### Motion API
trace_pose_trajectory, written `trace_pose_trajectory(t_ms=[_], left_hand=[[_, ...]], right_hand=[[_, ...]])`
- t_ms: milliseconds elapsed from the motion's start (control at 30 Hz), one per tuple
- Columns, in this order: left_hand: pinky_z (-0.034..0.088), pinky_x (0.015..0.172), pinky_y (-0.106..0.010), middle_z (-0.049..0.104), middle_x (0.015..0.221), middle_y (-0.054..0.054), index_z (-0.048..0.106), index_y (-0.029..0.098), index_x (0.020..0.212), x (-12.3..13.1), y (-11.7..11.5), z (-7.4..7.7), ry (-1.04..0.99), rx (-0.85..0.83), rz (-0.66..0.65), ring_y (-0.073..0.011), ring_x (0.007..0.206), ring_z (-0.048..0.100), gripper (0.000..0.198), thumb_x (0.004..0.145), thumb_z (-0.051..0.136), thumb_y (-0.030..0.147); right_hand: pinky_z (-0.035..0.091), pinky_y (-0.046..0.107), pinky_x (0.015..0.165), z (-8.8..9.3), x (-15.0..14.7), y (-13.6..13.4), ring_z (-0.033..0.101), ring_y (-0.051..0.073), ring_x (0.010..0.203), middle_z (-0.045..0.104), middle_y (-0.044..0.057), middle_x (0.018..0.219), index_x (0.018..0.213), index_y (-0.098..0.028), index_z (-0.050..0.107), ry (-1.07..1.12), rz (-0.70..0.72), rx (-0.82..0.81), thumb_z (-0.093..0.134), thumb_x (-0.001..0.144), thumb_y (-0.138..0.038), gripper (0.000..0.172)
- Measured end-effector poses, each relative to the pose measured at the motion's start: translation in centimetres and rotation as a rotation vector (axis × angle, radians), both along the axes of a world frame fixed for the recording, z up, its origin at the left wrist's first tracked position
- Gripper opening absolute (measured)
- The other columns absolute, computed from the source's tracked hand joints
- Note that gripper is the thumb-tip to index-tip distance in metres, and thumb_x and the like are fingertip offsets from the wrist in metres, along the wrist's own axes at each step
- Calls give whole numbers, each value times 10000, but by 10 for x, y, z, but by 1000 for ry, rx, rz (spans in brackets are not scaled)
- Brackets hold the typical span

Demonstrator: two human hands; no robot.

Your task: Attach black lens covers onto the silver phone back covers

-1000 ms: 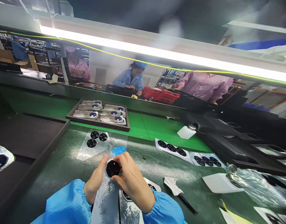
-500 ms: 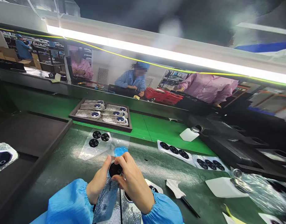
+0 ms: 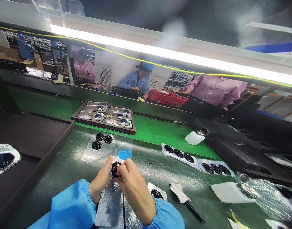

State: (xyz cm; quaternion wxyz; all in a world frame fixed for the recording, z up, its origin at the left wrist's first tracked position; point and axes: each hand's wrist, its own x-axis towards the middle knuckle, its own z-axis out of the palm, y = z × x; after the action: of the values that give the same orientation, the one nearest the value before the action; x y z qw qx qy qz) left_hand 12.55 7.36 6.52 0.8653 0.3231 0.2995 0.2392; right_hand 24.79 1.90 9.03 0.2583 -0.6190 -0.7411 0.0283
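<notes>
I hold a silvery phone back cover (image 3: 109,203) upright on the dark green mat, its black round camera ring (image 3: 115,169) at the top. My left hand (image 3: 100,183) grips the cover's left edge, thumb by the ring. My right hand (image 3: 134,190) is closed, fingertips pinched on the ring's lower right edge. A second cover (image 3: 156,194) lies just right of my right wrist. A blue round film (image 3: 124,154) lies just beyond the ring.
A clear sheet with three black lens discs (image 3: 101,141) lies ahead left; two more strips of discs (image 3: 195,161) lie at right. A dark tray of finished covers (image 3: 105,116) sits on the green belt. A white-tipped tool (image 3: 184,198) lies right. Workers stand across the line.
My hands and the cover have shifted slightly up and right. My right fingertips have closed lower onto the ring, hiding less of its top.
</notes>
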Motion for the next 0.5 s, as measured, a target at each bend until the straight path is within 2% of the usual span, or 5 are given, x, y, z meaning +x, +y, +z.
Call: trace_pose_trajectory(t_ms=[100,300,400,500], left_hand=[[464,744,-314,724,819,-61,662,135,1120,-1,1,1,-18,-84,-19,-263,909,666,633,904,456,693],[452,688,-303,690,757,-72,675,111,1034,0,4,4,-148,-195,-76,-228,746,650,682,920,372,712],[434,657,-279,666,723,-68,682,93,921,1,6,3,-261,-216,-64,-174,638,599,681,956,326,672],[429,659,-271,668,749,-75,682,79,939,1,7,2,-291,-220,-50,-169,653,596,690,970,302,653]], right_hand=[[530,352,660,4,-1,0,570,231,833,519,36,941,912,-233,460,40,24,-4,730,742,19,406],[540,332,702,5,9,0,584,208,861,526,23,1016,1066,-241,447,195,33,29,756,675,68,587],[540,303,689,1,13,0,573,171,800,513,20,1037,1091,-240,452,268,52,62,743,695,60,575],[538,284,683,-3,17,0,553,143,748,497,23,1051,1134,-237,475,335,71,74,701,734,64,549]])
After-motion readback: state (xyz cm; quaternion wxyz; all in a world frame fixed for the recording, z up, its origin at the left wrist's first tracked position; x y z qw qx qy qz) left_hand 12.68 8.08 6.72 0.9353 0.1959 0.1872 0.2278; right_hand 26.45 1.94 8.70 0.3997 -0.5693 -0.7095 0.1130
